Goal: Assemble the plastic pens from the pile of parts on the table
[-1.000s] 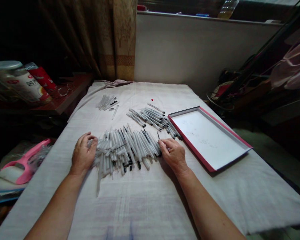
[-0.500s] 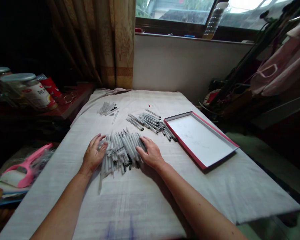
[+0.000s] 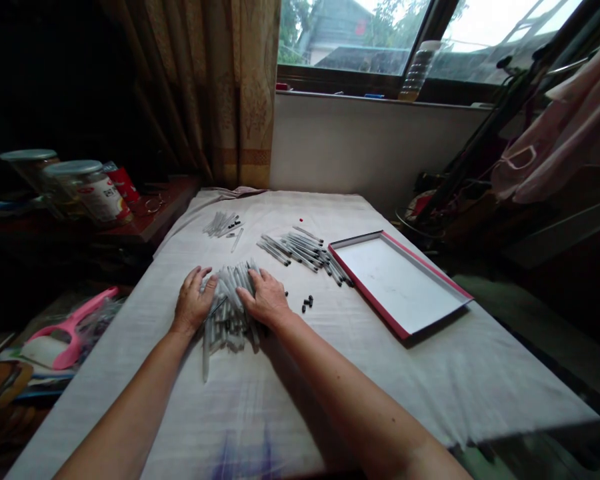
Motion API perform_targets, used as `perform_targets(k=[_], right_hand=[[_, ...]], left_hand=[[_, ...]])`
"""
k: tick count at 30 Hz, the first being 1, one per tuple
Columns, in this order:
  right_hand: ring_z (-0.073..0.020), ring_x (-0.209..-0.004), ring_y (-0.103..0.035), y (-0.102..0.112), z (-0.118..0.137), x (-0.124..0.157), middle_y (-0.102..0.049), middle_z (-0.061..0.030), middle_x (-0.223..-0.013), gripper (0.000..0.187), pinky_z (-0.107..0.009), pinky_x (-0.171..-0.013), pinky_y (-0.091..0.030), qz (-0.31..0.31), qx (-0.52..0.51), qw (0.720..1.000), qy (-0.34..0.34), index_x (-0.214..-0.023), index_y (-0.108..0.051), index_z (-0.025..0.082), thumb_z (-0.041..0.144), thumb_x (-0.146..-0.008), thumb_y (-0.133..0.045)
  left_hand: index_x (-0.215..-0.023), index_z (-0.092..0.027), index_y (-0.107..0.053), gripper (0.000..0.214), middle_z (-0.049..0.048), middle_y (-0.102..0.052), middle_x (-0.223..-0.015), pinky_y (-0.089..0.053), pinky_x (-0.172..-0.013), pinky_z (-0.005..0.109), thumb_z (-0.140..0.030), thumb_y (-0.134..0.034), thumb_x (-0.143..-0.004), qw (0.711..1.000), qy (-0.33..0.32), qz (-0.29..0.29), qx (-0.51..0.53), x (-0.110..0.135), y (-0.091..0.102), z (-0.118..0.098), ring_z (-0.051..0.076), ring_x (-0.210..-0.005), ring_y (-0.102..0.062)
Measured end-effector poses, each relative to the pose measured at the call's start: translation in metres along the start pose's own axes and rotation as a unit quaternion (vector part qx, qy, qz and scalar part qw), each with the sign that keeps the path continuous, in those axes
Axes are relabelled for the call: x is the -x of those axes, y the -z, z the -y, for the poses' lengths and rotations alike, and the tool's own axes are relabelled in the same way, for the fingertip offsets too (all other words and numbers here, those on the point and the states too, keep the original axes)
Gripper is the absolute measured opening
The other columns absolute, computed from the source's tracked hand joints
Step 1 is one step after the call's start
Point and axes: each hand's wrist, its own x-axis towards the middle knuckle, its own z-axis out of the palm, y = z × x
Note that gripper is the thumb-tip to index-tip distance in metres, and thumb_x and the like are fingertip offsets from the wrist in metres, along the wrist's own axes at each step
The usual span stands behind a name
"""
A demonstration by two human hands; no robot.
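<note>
A heap of clear pen barrels [image 3: 229, 327] lies on the cloth-covered table between my two hands. My left hand [image 3: 194, 300] rests against the heap's left side, its fingers spread and curved. From the right, my right hand [image 3: 266, 297] presses on the heap with thumb and fingers apart, and its fingertips overlap some barrels. One long barrel [image 3: 206, 353] sticks out toward me. Small black pen caps [image 3: 307, 303] lie loose to the right of my right hand. Behind, a spread of pens with black ends [image 3: 305, 250] reaches the red-edged box lid [image 3: 367, 300].
Thin clear tubes [image 3: 220, 225] with a few black bits lie at the table's far left. A tiny red piece [image 3: 301, 220] sits near the back. Lidded jars [image 3: 87, 193] stand on a side cabinet, with pink scissors [image 3: 75, 327] below. A bottle [image 3: 420, 70] is on the windowsill.
My right hand has moved left, pushing the barrels into a narrower heap against my left hand. Several black caps now show apart on the cloth. The view has tilted up slightly.
</note>
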Motion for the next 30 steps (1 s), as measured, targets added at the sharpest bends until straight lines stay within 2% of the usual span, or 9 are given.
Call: perform_targets(k=[3, 6, 11, 14, 16, 18, 21, 26, 30], right_hand=[[-0.0315, -0.128, -0.054, 0.002, 0.008, -0.008, -0.055, -0.0179, -0.142, 0.059, -0.046, -0.104, -0.043, 0.015, 0.015, 1.000, 0.013, -0.143, -0.051, 0.020, 0.053, -0.095, -0.050], [-0.0302, -0.129, -0.054, 0.010, 0.002, -0.008, -0.056, -0.0160, -0.141, 0.055, -0.044, -0.105, -0.043, 0.002, 0.019, 1.000, 0.016, -0.141, -0.054, 0.022, 0.053, -0.096, -0.048], [-0.0282, -0.136, -0.048, 0.031, -0.050, 0.019, -0.053, -0.0143, -0.146, 0.051, -0.041, -0.110, -0.038, -0.046, 0.035, 0.998, -0.030, -0.140, -0.056, 0.021, 0.047, -0.096, -0.051], [-0.0318, -0.138, -0.045, 0.036, -0.083, 0.042, -0.050, -0.0177, -0.148, 0.051, -0.046, -0.112, -0.036, -0.063, 0.049, 0.993, -0.092, -0.141, -0.055, 0.017, 0.043, -0.097, -0.050], [-0.0328, -0.139, -0.043, 0.034, -0.091, 0.051, -0.048, -0.0196, -0.149, 0.054, -0.046, -0.114, -0.032, -0.063, 0.055, 0.992, -0.097, -0.143, -0.053, 0.015, 0.043, -0.097, -0.050], [-0.0321, -0.140, -0.042, 0.028, -0.087, 0.052, -0.048, -0.0199, -0.150, 0.056, -0.044, -0.115, -0.030, -0.057, 0.055, 0.993, -0.086, -0.145, -0.051, 0.015, 0.044, -0.097, -0.051], [-0.0302, -0.140, -0.042, 0.017, -0.066, 0.042, -0.048, -0.0191, -0.150, 0.057, -0.043, -0.116, -0.029, -0.047, 0.044, 0.996, -0.067, -0.145, -0.050, 0.016, 0.045, -0.096, -0.052], [-0.0305, -0.138, -0.044, 0.001, -0.027, 0.021, -0.049, -0.0173, -0.149, 0.055, -0.046, -0.113, -0.033, -0.058, 0.006, 0.997, -0.046, -0.142, -0.053, 0.018, 0.046, -0.094, -0.053], [-0.0300, -0.136, -0.047, -0.008, -0.005, 0.007, -0.051, -0.0187, -0.148, 0.052, -0.043, -0.111, -0.038, -0.069, -0.028, 0.997, -0.038, -0.140, -0.055, 0.015, 0.043, -0.097, -0.050]], left_hand=[[-0.121, -0.016, -0.062, 0.057, 0.0171, -0.054, -0.137, -0.038, -0.115, 0.048, -0.056, -0.035, -0.093, 1.000, 0.006, -0.004, -0.003, 0.000, 0.001, 0.002, 0.030, -0.133, -0.050], [-0.126, -0.016, -0.060, 0.059, 0.0173, -0.051, -0.141, -0.038, -0.115, 0.048, -0.058, -0.035, -0.093, 1.000, 0.007, -0.008, -0.009, 0.008, 0.005, -0.001, 0.031, -0.136, -0.047], [-0.137, -0.019, -0.052, 0.069, 0.0159, -0.042, -0.151, -0.033, -0.118, 0.049, -0.066, -0.044, -0.087, 0.999, -0.024, 0.017, -0.022, 0.037, 0.023, -0.011, 0.032, -0.143, -0.038], [-0.146, -0.022, -0.043, 0.082, 0.0156, -0.034, -0.157, -0.028, -0.118, 0.054, -0.071, -0.052, -0.081, 0.992, -0.071, 0.077, -0.070, 0.057, 0.028, -0.021, 0.035, -0.147, -0.028], [-0.148, -0.024, -0.040, 0.087, 0.0151, -0.030, -0.160, -0.026, -0.118, 0.056, -0.071, -0.058, -0.077, 0.985, -0.082, 0.113, -0.103, 0.067, 0.026, -0.028, 0.037, -0.148, -0.024], [-0.149, -0.026, -0.039, 0.089, 0.0147, -0.027, -0.161, -0.023, -0.118, 0.058, -0.069, -0.062, -0.075, 0.979, -0.080, 0.134, -0.129, 0.074, 0.022, -0.036, 0.038, -0.149, -0.022], [-0.150, -0.026, -0.037, 0.086, 0.0146, -0.025, -0.162, -0.021, -0.118, 0.058, -0.064, -0.063, -0.077, 0.976, -0.084, 0.137, -0.147, 0.074, 0.014, -0.040, 0.037, -0.150, -0.019], [-0.149, -0.025, -0.039, 0.080, 0.0160, -0.031, -0.160, -0.025, -0.117, 0.057, -0.061, -0.060, -0.081, 0.978, -0.106, 0.119, -0.136, 0.050, 0.005, -0.029, 0.036, -0.148, -0.026], [-0.146, -0.021, -0.042, 0.078, 0.0180, -0.035, -0.157, -0.028, -0.116, 0.055, -0.061, -0.060, -0.081, 0.979, -0.112, 0.110, -0.129, 0.031, 0.002, -0.020, 0.035, -0.146, -0.031]])
